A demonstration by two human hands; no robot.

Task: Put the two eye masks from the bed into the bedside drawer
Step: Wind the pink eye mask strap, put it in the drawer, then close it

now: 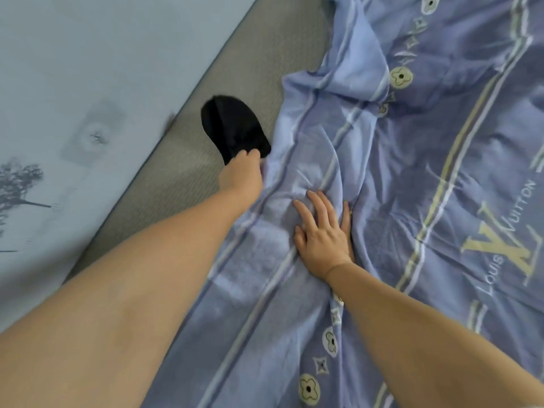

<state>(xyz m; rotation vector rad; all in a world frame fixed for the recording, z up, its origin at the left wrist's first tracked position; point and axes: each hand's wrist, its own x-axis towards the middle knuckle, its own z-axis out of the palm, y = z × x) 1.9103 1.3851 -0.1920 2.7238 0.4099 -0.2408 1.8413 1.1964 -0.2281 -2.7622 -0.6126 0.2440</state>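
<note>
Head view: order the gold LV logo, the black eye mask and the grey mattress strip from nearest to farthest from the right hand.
From the right hand, pressed flat on the blue quilt:
1. Black eye mask, up-left, at the left hand fingers.
2. Grey mattress strip, left, beyond the quilt's edge; close to the mask's rank.
3. Gold LV logo, far right.

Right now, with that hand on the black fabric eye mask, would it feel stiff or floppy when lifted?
Probably floppy: the black fabric eye mask shows soft folds and lies flat on the grey mattress. Likely light, since the left hand takes it by fingertips alone. It shouldn't roll; it would likely sag and dangle.
</note>
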